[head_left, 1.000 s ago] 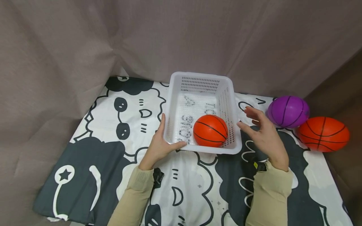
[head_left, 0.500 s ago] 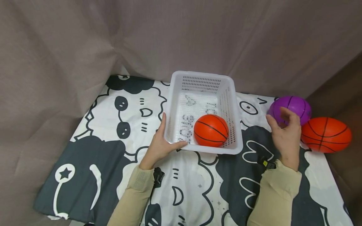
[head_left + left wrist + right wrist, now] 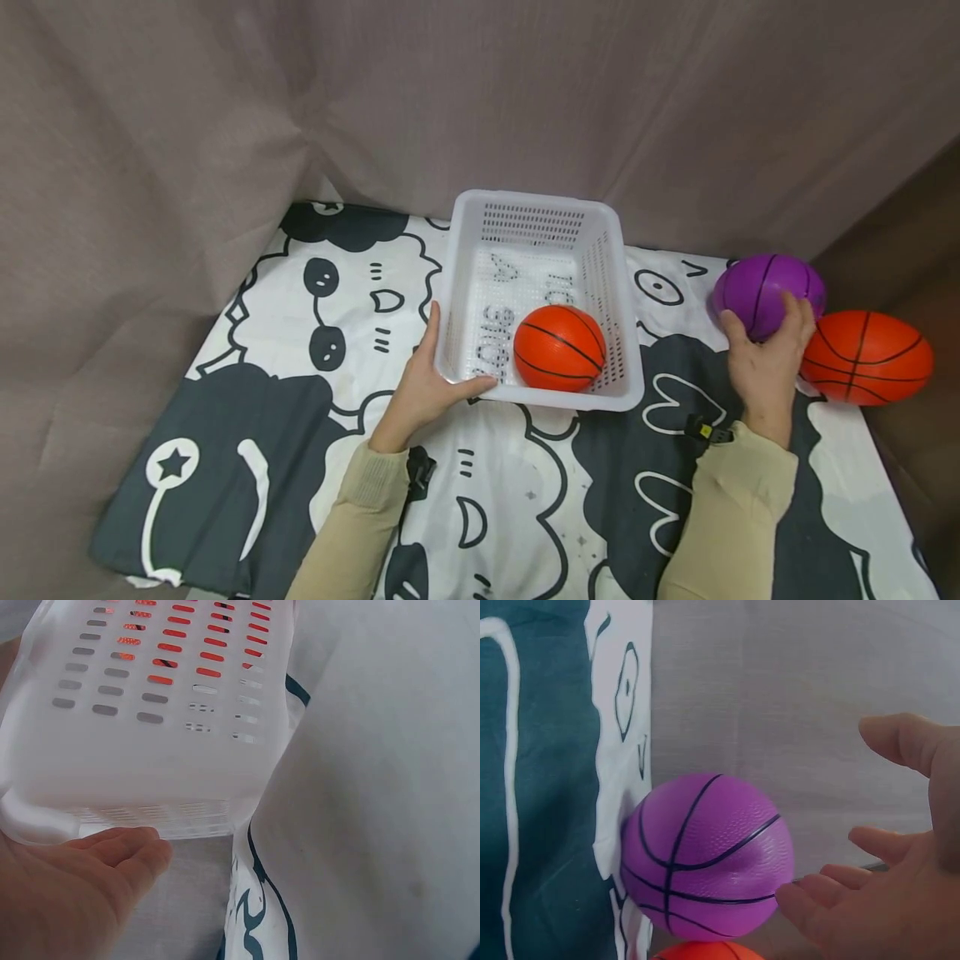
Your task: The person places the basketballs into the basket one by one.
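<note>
White plastic basket (image 3: 540, 198), rectangular, rounded corners, slotted walls, on a smooth black-and-white cartoon-print cloth (image 3: 510, 467); orange ball (image 3: 558, 347), round with black seam lines, sits inside at the near right corner. Purple ball (image 3: 761, 287), pebbled surface, dark seams, lies right of the basket near the cloth's far edge; second orange ball (image 3: 866, 358) just beside it, looks oval in the head view. Plain woven grey-brown curtain (image 3: 480, 100) behind. Left hand (image 3: 423, 387) spread wide at the basket's near left corner, thumb on the near rim, fingers straight along the outer left side. Right hand (image 3: 768, 362) wide, thumb and fingers apart at the purple ball's near side; can't tell if fingertips touch.
</note>
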